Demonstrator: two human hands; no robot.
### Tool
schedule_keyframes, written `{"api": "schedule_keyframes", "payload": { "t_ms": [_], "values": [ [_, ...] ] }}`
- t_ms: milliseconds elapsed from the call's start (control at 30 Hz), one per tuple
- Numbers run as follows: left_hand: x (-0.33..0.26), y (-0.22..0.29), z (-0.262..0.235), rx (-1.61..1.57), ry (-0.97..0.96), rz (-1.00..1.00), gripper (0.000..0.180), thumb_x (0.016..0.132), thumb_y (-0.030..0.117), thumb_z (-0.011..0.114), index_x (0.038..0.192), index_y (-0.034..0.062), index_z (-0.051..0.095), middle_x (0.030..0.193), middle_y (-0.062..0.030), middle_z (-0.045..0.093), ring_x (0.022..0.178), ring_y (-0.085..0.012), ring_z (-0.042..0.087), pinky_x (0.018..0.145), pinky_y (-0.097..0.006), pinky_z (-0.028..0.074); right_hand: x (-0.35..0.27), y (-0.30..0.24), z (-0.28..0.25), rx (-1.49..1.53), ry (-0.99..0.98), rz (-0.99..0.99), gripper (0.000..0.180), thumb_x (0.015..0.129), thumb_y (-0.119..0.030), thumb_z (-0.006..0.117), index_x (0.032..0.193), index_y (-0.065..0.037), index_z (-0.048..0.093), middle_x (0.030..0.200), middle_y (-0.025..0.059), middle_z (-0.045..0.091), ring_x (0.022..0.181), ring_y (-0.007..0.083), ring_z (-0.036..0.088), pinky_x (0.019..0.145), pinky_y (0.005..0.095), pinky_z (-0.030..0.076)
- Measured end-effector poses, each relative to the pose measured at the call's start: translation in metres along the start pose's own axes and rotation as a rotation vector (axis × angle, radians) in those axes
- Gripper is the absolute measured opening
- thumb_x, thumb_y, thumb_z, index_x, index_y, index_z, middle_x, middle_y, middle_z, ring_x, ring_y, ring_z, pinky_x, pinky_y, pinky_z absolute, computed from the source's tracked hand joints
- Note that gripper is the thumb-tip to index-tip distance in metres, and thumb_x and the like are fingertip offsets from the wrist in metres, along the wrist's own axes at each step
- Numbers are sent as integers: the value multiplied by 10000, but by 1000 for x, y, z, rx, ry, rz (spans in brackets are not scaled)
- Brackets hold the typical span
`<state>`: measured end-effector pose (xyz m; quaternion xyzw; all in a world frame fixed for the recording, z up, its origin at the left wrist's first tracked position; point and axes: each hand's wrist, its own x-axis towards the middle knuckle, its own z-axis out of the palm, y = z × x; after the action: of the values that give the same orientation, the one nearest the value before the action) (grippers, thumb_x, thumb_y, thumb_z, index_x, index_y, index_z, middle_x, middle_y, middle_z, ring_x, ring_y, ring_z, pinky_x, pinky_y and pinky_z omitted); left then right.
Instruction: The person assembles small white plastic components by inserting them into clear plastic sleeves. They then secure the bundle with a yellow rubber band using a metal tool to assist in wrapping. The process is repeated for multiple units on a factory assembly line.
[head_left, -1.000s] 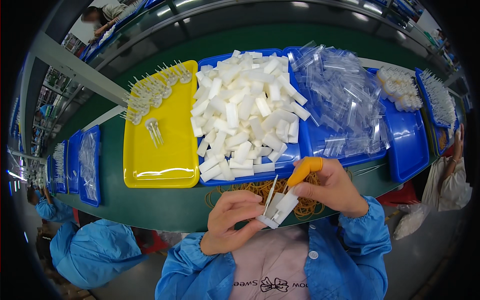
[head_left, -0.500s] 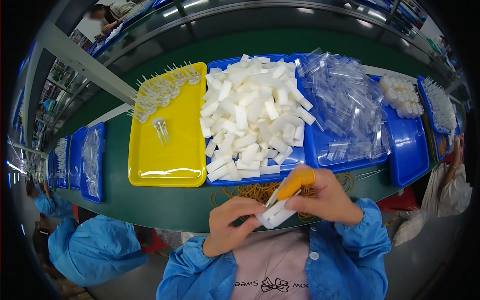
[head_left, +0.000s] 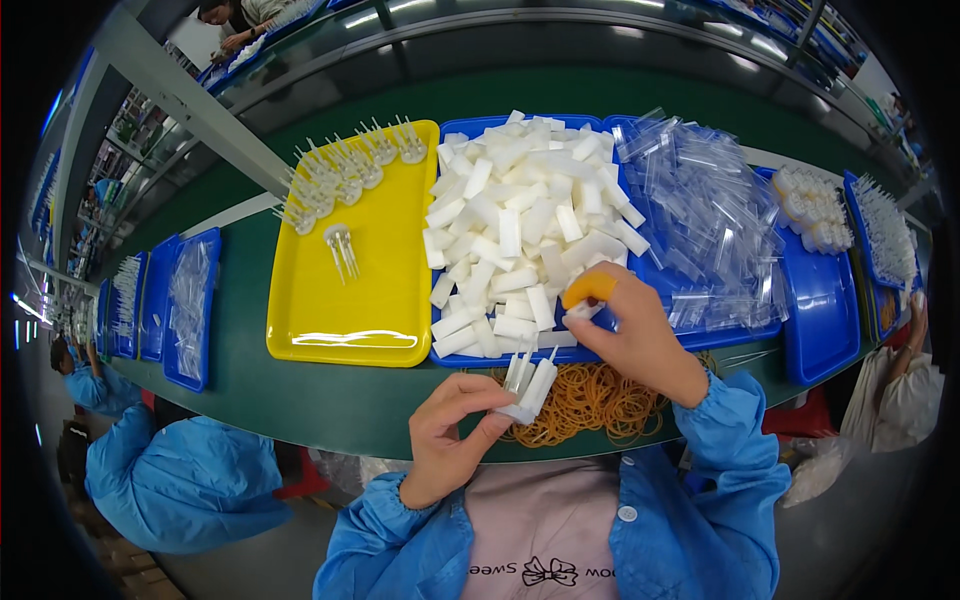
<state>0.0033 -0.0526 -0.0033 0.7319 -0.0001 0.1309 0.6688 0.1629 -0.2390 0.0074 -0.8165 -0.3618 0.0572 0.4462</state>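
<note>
My left hand (head_left: 450, 425) pinches a white round-based part with upright metal pins (head_left: 516, 408) by its base. A white foam block stands among its pins. My right hand (head_left: 635, 330), with an orange finger cot (head_left: 590, 288) on one finger, is at the near right edge of the foam pile. Its thumb and finger close on a white foam block (head_left: 585, 311), partly hidden by the fingers. The pile of white foam blocks (head_left: 510, 235) fills a blue tray (head_left: 455, 128) ahead of me.
Left stands a yellow tray (head_left: 350, 315) with several pinned parts (head_left: 342, 250). Clear plastic sleeves (head_left: 690, 215) fill a blue tray on the right, beside another blue tray (head_left: 820, 300) of round parts. Tan rubber bands (head_left: 590, 405) lie near me. Co-workers in blue (head_left: 185, 480) sit left.
My right hand has left the pinned part and moved up and right to the foam pile. My left hand still holds the part. The view has shifted slightly.
</note>
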Motion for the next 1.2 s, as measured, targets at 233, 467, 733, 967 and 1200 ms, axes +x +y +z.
{"api": "schedule_keyframes", "payload": {
  "t_ms": [233, 467, 733, 967, 1200],
  "values": [
    [3, 9, 9, 69, -79, 196, 231, 711, -52, 716, 928, 23, 705, 912, -99, 628, 812, -183, 593, 677, -262, 479, -2, -16, -3, 1039, 25, 387, 356, 885, -110, 607, 1204, -3, 492, 1037, 58, 599, 885, 96, 565, 751, 239, 460],
    [7, 14, 12, 122, -107, 233, 231, 697, -56, 726, 912, 27, 707, 902, -91, 623, 807, -179, 587, 671, -261, 470, -6, -17, -3, 1210, -45, 482, 358, 888, -126, 606, 1203, 3, 494, 979, 56, 615, 856, 97, 575, 754, 241, 461],
    [11, 13, 8, 215, -103, 290, 264, 670, -39, 740, 921, 34, 705, 886, -90, 630, 793, -201, 605, 668, -271, 484, -9, -27, -14, 752, -155, 300, 253, 910, -144, 575, 1108, 12, 591, 954, 36, 619, 887, 71, 560, 803, 232, 448],
    [9, 17, 9, 286, -79, 370, 373, 628, 16, 791, 984, 48, 687, 957, -111, 613, 789, -202, 615, 647, -272, 515, -16, -18, -18, 895, -159, 429, 228, 892, -154, 597, 1043, 15, 616, 926, 26, 620, 856, 67, 556, 793, 226, 443],
    [6, 23, 12, 269, -87, 426, 407, 613, 70, 821, 993, 50, 675, 984, -124, 610, 817, -223, 625, 669, -284, 527, -18, -23, -22, 1025, -225, 537, 196, 858, -170, 658, 957, -4, 626, 852, 17, 623, 815, 55, 558, 745, 228, 456]
  ]
}}
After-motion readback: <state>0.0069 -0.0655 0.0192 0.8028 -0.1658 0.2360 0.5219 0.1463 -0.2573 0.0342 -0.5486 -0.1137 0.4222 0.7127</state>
